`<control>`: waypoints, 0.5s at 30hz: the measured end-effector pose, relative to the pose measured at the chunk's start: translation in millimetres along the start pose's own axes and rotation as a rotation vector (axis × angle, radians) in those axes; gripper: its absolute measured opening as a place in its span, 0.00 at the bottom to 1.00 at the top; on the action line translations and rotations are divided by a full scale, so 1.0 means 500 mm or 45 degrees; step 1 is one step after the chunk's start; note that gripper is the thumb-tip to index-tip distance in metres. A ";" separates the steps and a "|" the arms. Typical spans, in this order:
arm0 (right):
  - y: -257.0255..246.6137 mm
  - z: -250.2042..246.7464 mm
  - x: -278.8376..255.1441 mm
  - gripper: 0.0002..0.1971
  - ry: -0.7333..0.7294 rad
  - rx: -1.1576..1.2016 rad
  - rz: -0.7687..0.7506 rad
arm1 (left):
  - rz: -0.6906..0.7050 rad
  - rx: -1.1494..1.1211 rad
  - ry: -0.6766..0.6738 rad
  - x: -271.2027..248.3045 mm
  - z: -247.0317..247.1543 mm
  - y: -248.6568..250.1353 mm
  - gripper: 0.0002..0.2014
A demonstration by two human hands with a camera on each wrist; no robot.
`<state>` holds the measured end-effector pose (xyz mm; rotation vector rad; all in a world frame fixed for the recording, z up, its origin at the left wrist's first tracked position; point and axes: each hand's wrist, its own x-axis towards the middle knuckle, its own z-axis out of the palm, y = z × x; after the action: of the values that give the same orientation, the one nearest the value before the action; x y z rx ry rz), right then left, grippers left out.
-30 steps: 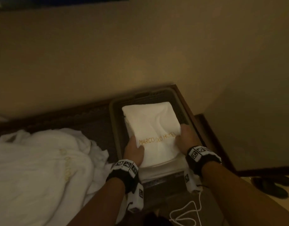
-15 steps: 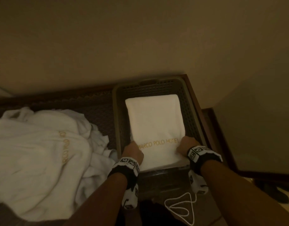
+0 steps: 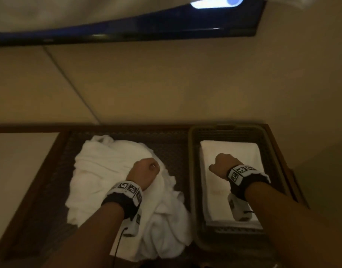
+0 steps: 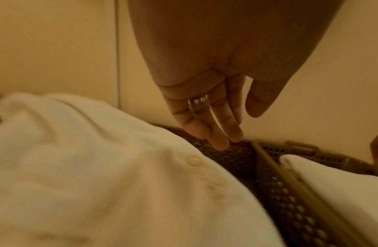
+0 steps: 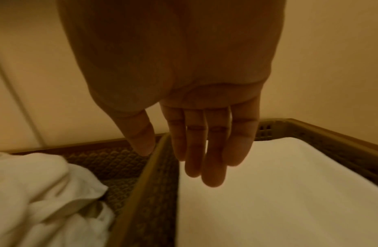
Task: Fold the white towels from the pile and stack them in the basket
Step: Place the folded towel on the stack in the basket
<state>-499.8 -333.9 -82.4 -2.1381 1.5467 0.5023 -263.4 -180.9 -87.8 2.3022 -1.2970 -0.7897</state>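
A loose pile of white towels (image 3: 112,175) lies on a dark patterned bench top. To its right stands an olive slotted basket (image 3: 193,171) with a flat folded white towel (image 3: 243,151) on top of its stack. My left hand (image 3: 145,171) hovers over the pile. In the left wrist view the left hand (image 4: 236,130) hangs with relaxed fingers, a ring on one, and holds nothing above the pile (image 4: 99,183). My right hand (image 3: 222,165) is over the basket. In the right wrist view the right hand (image 5: 179,167) has straight fingers, empty, above the folded towel (image 5: 278,200).
The bench top (image 3: 172,144) has a raised wooden edge and backs onto a beige wall. A dark blue screen (image 3: 127,26) hangs on the wall above. A pale surface (image 3: 21,171) adjoins the bench on the left. The basket rim (image 5: 145,175) separates pile from stack.
Both hands have let go of the folded towel in the basket. The left hand moved left over the pile and the right hand rose above the basket. The head view swung left and up.
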 end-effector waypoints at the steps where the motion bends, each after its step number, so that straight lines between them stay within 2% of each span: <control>1: -0.019 0.004 -0.002 0.22 -0.009 -0.004 -0.012 | 0.004 0.050 0.022 0.002 -0.018 -0.018 0.10; 4: -0.123 0.025 -0.021 0.19 -0.022 -0.016 -0.036 | 0.007 0.249 0.023 -0.002 -0.095 -0.117 0.12; 8: -0.243 0.063 -0.050 0.18 -0.009 -0.084 -0.032 | 0.119 0.648 -0.058 0.016 -0.155 -0.226 0.23; 12: -0.322 0.141 -0.053 0.21 -0.064 -0.039 0.048 | 0.244 0.870 -0.162 0.048 -0.181 -0.280 0.34; 15: -0.341 0.204 -0.058 0.25 -0.126 0.055 0.153 | 0.296 1.022 -0.246 0.068 -0.187 -0.289 0.32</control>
<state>-349.4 -208.6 -126.8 -1.9663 1.6221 0.6003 -95.8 -132.9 -108.3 2.5941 -2.2384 -0.4589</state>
